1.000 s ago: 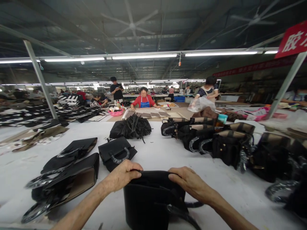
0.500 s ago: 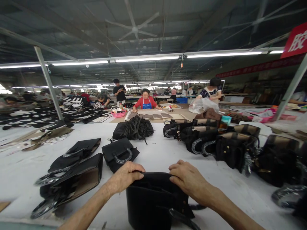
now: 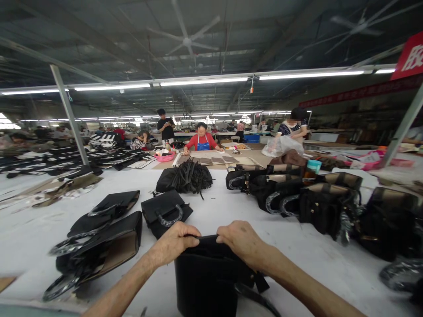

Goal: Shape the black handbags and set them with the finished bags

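A black handbag [image 3: 206, 281] stands upright on the white table [image 3: 231, 211] right in front of me. My left hand [image 3: 175, 242] is curled over the left part of its top rim, fingers closed on the edge. My right hand [image 3: 241, 242] grips the same rim just to the right, close to the left hand. A wrapped handle [image 3: 254, 297] hangs off the bag's right side.
Flat black bags [image 3: 99, 233] lie at my left, another black bag [image 3: 165, 211] just beyond my hands. A row of upright bags [image 3: 317, 202] fills the right. A heap of black straps [image 3: 187, 176] sits mid-table. Several people work at far tables, one in a red top [image 3: 201, 141].
My right hand has slid left along the bag's rim, ending close to the left hand. The left hand has stayed put. The view shifted slightly.
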Demonstrator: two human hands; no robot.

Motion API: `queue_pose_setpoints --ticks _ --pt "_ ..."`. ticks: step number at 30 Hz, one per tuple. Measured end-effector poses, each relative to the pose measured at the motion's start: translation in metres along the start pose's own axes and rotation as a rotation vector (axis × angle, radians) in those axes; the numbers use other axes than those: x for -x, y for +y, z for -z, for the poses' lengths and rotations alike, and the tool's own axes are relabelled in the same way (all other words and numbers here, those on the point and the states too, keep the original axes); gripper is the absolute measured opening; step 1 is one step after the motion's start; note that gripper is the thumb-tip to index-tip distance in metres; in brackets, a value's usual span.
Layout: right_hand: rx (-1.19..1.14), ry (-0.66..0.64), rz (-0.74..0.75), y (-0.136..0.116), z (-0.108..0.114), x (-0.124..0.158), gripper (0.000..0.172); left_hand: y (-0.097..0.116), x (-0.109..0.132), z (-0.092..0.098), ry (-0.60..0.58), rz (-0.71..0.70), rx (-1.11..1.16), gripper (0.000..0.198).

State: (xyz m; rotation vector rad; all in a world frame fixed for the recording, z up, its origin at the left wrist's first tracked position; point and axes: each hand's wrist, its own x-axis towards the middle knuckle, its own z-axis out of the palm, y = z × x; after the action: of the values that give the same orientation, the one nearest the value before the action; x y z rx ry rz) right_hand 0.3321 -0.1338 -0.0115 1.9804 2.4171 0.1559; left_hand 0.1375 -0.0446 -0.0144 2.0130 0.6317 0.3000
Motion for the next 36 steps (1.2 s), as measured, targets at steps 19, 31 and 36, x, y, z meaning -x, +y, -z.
queue_pose_setpoints --ticks 19,31,36 --pt "-0.054 -0.022 0.211 -0.034 0.004 -0.037 0.036 -0.003 0.007 -0.003 0.384 -0.181 -0.152 0.008" --pt "-0.210 -0.229 -0.463 0.022 0.034 -0.006 0.034 0.008 0.024 -0.037 0.641 -0.022 -0.053 0.025" --pt "-0.301 -0.252 -0.535 0.016 0.021 0.002 0.044 0.020 0.029 -0.082 0.544 0.201 -0.141 0.071"
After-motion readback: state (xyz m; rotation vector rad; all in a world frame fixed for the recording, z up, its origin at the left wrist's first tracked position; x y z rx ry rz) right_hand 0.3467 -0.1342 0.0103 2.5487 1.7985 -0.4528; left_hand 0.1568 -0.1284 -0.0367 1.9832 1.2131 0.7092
